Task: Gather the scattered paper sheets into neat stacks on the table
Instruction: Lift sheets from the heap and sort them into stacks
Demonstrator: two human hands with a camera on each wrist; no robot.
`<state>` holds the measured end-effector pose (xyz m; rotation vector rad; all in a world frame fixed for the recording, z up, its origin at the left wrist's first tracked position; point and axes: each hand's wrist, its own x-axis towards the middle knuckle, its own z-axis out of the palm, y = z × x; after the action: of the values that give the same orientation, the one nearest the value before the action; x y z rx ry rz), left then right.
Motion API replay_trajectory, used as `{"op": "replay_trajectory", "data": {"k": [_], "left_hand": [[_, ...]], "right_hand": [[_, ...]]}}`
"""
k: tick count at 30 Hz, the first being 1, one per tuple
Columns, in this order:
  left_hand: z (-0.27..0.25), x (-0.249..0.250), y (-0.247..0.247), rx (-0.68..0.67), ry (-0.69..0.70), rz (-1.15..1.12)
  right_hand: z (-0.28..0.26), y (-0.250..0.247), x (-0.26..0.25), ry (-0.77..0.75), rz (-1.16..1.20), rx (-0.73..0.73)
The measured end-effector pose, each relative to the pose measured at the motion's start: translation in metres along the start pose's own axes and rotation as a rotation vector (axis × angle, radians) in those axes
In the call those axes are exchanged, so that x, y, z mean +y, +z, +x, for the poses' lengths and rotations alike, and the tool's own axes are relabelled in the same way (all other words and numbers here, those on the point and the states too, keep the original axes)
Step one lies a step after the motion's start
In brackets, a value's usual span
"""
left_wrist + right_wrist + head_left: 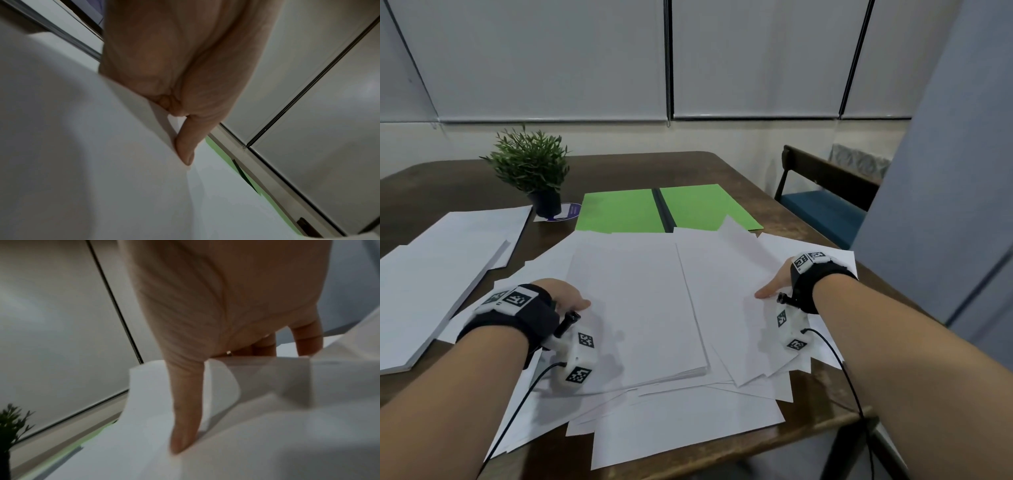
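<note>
Your left hand has a narrow grip on the left edge of the loose sheets at the centre of the frame: in the left wrist view the thumb lies flat on top of the paper with the fingers tucked under the edge. Your right hand pinches the right edge of the same spread the same way, thumb on top and fingers behind the lifted, curling edge.

The step in hand looks like drawing this fan of sheets together. Squeeze lightly and bring both hands inward at an even pace, so the paper slides rather than buckles; the right edge is already bowing upward, so flatten it before you push. Once the sheets overlap, I judge you should tap the edges square against the tabletop.

More skewed sheets lie beneath at the lower centre and will need collecting too. A tidier stack sits at the left, an open green folder above the centre, and a potted plant at the upper left.
</note>
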<state>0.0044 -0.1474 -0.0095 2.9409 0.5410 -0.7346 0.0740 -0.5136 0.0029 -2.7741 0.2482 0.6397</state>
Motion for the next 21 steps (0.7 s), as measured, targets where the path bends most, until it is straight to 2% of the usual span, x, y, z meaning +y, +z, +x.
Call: {"op": "replay_trajectory", "data": {"k": [2,6,8,10,14,18,20,21], "left_hand": [[0.002,-0.001,0.001,-0.012,-0.004,0.007],[0.006,-0.001,0.002,-0.022,-0.005,0.04],[0.006,-0.001,0.001,-0.041,-0.011,0.048],[0.007,-0.003,0.002,-0.055,-0.004,0.023],[0.015,-0.008,0.008,-0.045,-0.031,-0.203],[0.039,-0.022,0.022,0.017,-0.083,-0.747],[0.068,-0.033,0.028,0.063,-0.054,-0.933],[0.113,-0.048,0.038,0.124,-0.026,-0.986]], "right_hand": [[-0.003,-0.002,0.002,0.004,-0.014,0.026],[0.003,-0.002,0.011,-0.002,-0.1,0.284],[0.006,-0.005,0.012,0.005,-0.095,0.293],[0.007,-0.012,0.011,0.009,0.007,0.322],[0.014,-0.037,0.004,-0.108,0.397,0.492],[0.004,-0.067,-0.024,-0.192,0.547,0.684],[-0.004,-0.073,-0.041,-0.246,0.617,0.753],[-0.008,-0.072,-0.049,-0.267,0.644,0.761]]}}
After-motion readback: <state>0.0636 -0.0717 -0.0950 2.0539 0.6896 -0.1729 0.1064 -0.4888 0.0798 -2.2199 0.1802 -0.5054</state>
